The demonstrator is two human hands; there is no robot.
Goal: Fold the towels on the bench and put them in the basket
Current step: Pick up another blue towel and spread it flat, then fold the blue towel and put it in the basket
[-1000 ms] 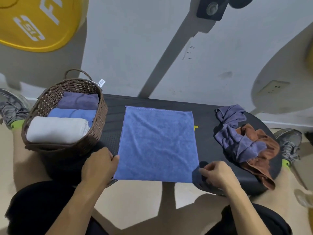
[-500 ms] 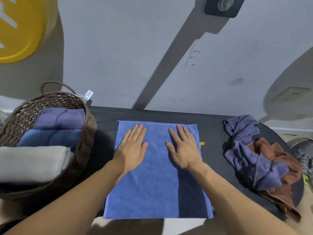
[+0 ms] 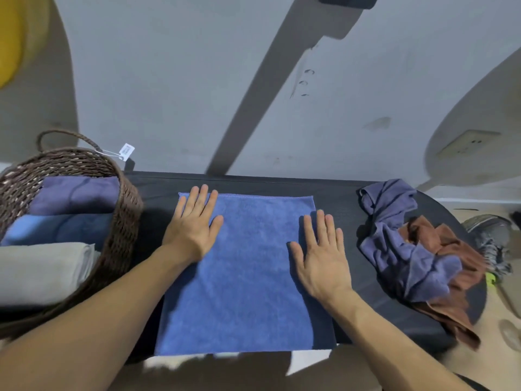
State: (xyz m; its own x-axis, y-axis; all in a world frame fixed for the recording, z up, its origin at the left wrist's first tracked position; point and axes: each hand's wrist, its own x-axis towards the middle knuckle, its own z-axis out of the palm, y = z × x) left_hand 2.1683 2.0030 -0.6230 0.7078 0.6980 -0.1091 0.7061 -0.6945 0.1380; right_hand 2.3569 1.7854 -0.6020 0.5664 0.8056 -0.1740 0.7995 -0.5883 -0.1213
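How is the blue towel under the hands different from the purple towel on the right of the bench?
The blue towel lies spread flat and square; the purple towel is crumpled in a heap. Both hands press the blue one; nothing touches the purple one, which lies tangled with a brown towel. Both are unfolded and on the bench.

The dark counter (image 3: 335, 198) runs left to right along a pale wall. A blue towel (image 3: 248, 277) lies spread flat on its middle, its near edge at the counter's front edge. At the left end stands a brown woven basket (image 3: 124, 221), just beside the blue towel. Toward the right end a crumpled purple towel (image 3: 400, 249) lies in a heap, well apart from the blue one, tangled with a crumpled rust-brown towel (image 3: 451, 277) that hangs over the counter's rounded end.
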